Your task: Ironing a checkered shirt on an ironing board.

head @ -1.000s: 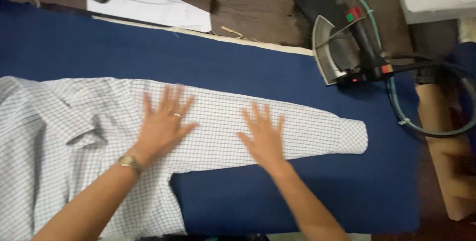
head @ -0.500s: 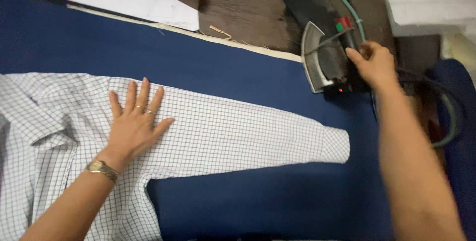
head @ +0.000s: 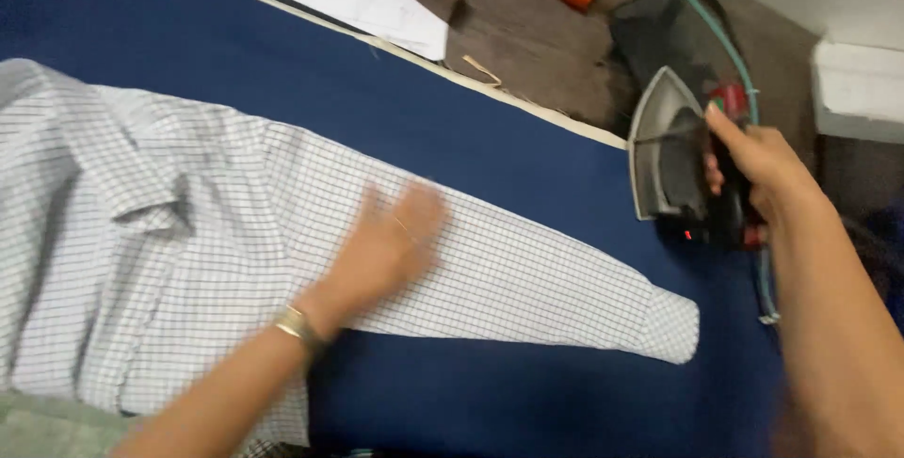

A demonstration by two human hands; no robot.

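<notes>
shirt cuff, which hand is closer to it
Left. The left hand lies flat on the checked sleeve, partway along from the shirt cuff. The right hand is off the shirt, up at the iron, gripping its handle beyond the cuff.

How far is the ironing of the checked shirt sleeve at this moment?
Done: the checked shirt lies on the blue cloth with its sleeve spread out flat. In hand: the left hand presses on the sleeve, and the right hand has its grip on the iron, which stands tilted beside the sleeve. Left: the iron has not yet touched the fabric.
</notes>
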